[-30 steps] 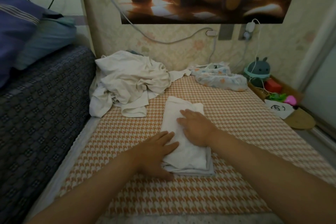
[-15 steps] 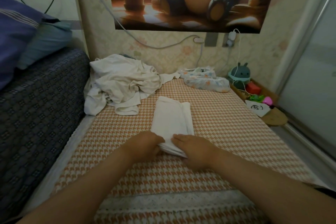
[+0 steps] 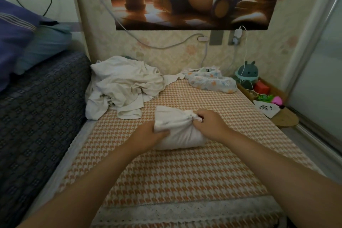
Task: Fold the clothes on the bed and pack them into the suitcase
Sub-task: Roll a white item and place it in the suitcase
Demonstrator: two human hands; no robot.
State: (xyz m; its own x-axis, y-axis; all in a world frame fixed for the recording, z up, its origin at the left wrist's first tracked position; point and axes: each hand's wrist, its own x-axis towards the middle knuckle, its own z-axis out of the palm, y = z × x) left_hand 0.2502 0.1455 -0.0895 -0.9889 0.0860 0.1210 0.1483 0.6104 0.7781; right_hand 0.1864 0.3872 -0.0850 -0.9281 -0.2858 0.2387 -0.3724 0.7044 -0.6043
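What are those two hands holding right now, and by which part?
Both hold the folded white garment: the left hand grips its left edge, and the right hand pinches bunched cloth at its far right corner.

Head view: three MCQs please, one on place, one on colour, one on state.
1. The unfolded white pile lies where, from the folded white garment? A on it; B beyond it, leftward; C to its right.
2. Bed cover pattern? A orange-white; B green-white; C black-red.
3. Right hand? A flat on the cover; B empty in the air; C pinching the garment's end.
B: the pile sits at the far left, apart. A: orange checks show throughout. C: the cloth bunches in its grip.
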